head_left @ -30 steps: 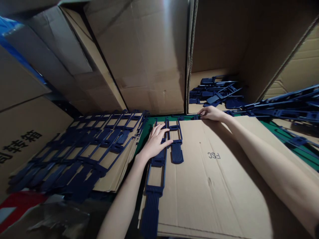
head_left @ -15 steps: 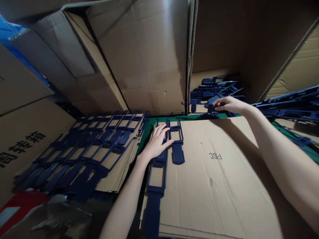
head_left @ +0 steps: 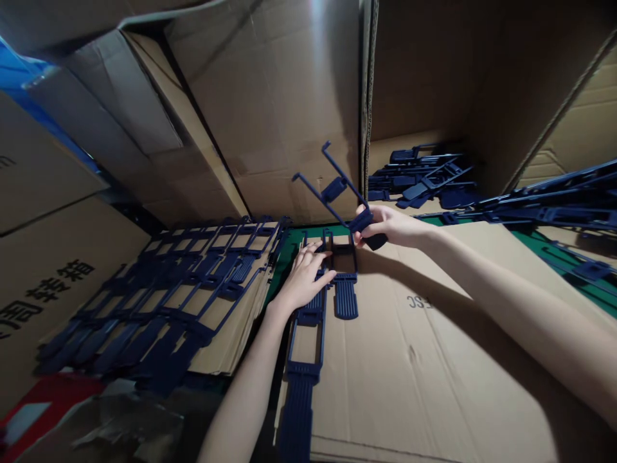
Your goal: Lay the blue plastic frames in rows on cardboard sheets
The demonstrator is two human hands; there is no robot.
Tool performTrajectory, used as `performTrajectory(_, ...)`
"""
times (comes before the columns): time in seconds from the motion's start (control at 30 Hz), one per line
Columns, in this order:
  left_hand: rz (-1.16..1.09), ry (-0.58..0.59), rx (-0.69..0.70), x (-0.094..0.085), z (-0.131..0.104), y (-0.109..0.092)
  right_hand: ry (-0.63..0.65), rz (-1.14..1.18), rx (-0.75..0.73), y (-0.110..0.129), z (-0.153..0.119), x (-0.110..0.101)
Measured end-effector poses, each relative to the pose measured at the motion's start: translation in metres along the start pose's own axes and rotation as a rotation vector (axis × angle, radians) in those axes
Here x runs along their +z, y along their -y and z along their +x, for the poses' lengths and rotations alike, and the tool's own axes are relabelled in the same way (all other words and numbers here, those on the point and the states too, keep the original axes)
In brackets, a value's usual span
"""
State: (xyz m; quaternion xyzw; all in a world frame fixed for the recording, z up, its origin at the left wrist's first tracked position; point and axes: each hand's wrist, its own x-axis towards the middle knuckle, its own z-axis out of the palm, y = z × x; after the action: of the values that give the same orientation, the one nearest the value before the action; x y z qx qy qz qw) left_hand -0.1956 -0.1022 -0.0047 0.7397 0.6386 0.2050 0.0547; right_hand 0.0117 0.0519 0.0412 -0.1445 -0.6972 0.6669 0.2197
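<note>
My right hand (head_left: pixel 385 226) pinches a dark blue plastic frame (head_left: pixel 333 189) by its paddle end, holding it raised with its two hooked prongs pointing up and left. My left hand (head_left: pixel 304 275) lies with fingers stretched over similar blue frames at the left edge of a cardboard sheet (head_left: pixel 385 360). One frame with a ribbed paddle (head_left: pixel 346 299) rests flat just right of my left fingers. Another, with a longer ribbed paddle (head_left: pixel 297 411), extends toward me below that hand.
Rows of overlapping blue frames (head_left: pixel 193 270) cover a cardboard stack on the left. A loose pile (head_left: pixel 429 180) lies in an open carton (head_left: pixel 434 77) at back right. More frames (head_left: pixel 569 199) are heaped at far right. A red and clear plastic package (head_left: pixel 58 405) sits lower left.
My right hand has moved left and toward me from the carton's pile, bringing a blue frame up with it. My left hand has stayed on the frames.
</note>
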Motion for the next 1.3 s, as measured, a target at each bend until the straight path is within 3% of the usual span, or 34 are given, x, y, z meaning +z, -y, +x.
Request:
performTrajectory(0.2,0.030,-0.025,0.029,0.002,0.001,0.004,0.024,-0.580,-0.092,-0.003,0.002,0.009)
performTrajectory(0.37,-0.020,-0.016,0.001,0.004,0.001,0.006,0.023,-0.966,-0.280,-0.030,0.008,0.016)
performTrajectory(0.47,-0.049,-0.026,0.028,0.004,0.003,0.007,0.011,-1.018,-0.360,-0.050,0.010,0.023)
performTrajectory(0.63,-0.097,-0.040,0.058,0.004,0.004,0.007,-0.156,-1.100,-0.418,-0.067,0.007,0.032)
performTrajectory(1.1,-0.102,-0.019,0.056,0.006,0.005,0.013,-0.184,-1.098,-0.439,-0.071,0.005,0.032)
performTrajectory(1.3,-0.127,-0.062,0.035,0.008,0.006,0.018,-0.184,-1.084,-0.452,-0.072,0.006,0.030)
